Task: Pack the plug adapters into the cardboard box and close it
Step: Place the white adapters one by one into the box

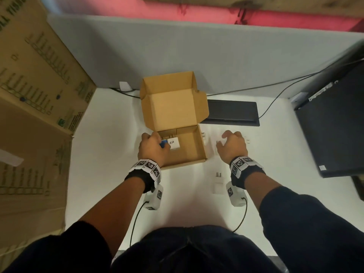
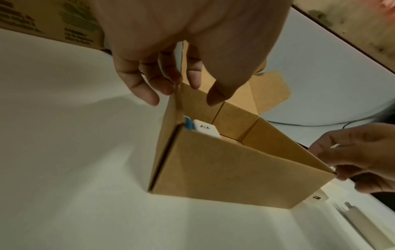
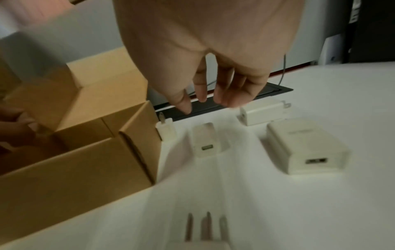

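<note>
With your left hand [image 1: 152, 147] loose-fingered at the box's [image 2: 230, 170] left wall beside the two packed adapters [image 2: 204, 129], lower your open, empty right hand [image 1: 232, 145] squarely onto the nearest adapter [image 3: 208, 140] beside the box's right wall.

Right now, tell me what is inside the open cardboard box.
Two adapters stand against the left wall of the cardboard box: a white adapter with handwriting on top and a blue adapter beside it. The left hand covers the near-left corner, so anything there is hidden.
</note>
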Demonstrator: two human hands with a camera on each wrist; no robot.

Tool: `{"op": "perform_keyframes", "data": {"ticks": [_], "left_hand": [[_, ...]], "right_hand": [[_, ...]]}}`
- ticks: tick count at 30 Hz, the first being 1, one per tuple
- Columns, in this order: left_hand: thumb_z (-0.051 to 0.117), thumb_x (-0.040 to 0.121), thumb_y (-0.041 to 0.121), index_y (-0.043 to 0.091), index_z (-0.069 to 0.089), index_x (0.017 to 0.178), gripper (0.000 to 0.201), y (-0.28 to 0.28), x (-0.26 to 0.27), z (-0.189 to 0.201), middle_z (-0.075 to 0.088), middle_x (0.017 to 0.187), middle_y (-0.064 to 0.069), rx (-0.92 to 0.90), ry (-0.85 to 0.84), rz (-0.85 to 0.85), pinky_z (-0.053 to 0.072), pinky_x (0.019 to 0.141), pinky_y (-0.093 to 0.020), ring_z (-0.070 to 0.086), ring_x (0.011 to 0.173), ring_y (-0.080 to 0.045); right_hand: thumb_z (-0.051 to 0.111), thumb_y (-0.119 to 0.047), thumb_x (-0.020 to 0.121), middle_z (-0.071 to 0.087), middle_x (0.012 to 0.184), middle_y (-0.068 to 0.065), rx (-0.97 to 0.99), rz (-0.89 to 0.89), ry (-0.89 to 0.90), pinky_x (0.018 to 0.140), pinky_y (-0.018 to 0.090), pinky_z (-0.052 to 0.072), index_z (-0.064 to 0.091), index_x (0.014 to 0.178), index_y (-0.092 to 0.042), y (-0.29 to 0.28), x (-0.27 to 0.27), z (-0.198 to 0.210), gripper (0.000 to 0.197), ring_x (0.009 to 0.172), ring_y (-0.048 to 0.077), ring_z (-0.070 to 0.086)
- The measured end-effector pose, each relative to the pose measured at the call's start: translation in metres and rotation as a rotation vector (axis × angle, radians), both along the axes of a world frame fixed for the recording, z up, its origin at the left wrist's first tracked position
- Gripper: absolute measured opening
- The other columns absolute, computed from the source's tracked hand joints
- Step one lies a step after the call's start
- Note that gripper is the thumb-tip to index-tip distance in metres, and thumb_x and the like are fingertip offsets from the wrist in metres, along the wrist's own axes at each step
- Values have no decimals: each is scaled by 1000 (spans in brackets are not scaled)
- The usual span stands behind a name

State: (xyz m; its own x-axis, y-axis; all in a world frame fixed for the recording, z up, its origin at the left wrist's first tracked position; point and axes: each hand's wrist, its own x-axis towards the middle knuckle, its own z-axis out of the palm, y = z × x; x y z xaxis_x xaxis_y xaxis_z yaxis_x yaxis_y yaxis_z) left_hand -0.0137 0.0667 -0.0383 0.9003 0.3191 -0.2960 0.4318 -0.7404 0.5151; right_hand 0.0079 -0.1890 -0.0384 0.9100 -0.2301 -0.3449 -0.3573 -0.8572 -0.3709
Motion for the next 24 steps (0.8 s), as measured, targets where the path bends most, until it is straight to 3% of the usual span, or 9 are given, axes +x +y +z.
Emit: {"op": "perform_keyframes", "data": {"ticks": [4, 6, 10, 13, 15, 20, 24], "left_hand": [[64, 87, 13, 14, 53, 90, 11, -1, 2, -6, 44, 107, -11, -8, 15, 23, 60, 75, -45, 61, 85, -37], [62, 88, 11, 16, 54, 93, 11, 0, 3, -9, 42, 110, -12, -17, 18, 57, 60, 77, -46, 61, 84, -38], [67, 90, 19, 23, 62, 112, 22, 2, 4, -14, 41, 128, -13, -37, 41, 47, 58, 84, -42, 62, 97, -38], [68, 91, 33, 31, 65, 128, 37, 0, 7, -16, 35, 146, -12, -13, 92, 11, 51, 96, -41, 58, 117, -37], [69, 90, 39, 33, 68, 126, 37, -2, 9, -19, 31, 149, -12, -18, 116, -10, 50, 96, -40, 57, 118, -37], [70, 90, 38, 23, 74, 111, 26, -6, 17, -25, 36, 144, -14, 40, 152, -72, 54, 94, -49, 55, 114, -40], [71, 90, 35, 24, 75, 112, 25, -5, 21, -29, 40, 142, -15, 14, 156, -68, 51, 99, -48, 54, 116, -40]], "right_hand": [[67, -36, 89, 54, 126, 14, 21, 49, 115, 86, 42, 51, 46, 138, -21, -4, -6, -9, 56, 109, 35, 60], [69, -34, 88, 54, 127, 15, 27, 84, 133, 82, 39, 50, 44, 140, -21, -1, -8, -14, 59, 109, 35, 60], [67, -35, 89, 54, 126, 14, 54, 91, 140, 79, 37, 46, 44, 139, -20, 3, -8, -20, 57, 108, 34, 60], [53, -44, 96, 53, 125, 13, -43, 63, 100, 87, 46, 52, 45, 134, -19, 0, -5, -18, 46, 113, 36, 57], [48, -40, 98, 48, 128, 14, -103, 10, 83, 86, 53, 54, 45, 133, -19, -7, 0, -17, 41, 118, 38, 52], [51, -21, 97, 29, 141, 19, -172, -92, 153, 83, 52, 53, 40, 138, -25, -29, 15, -19, 43, 123, 40, 43], [54, -11, 94, 31, 138, 20, -221, -72, 221, 86, 48, 52, 47, 138, -20, -34, 20, -26, 45, 117, 41, 47]]}}
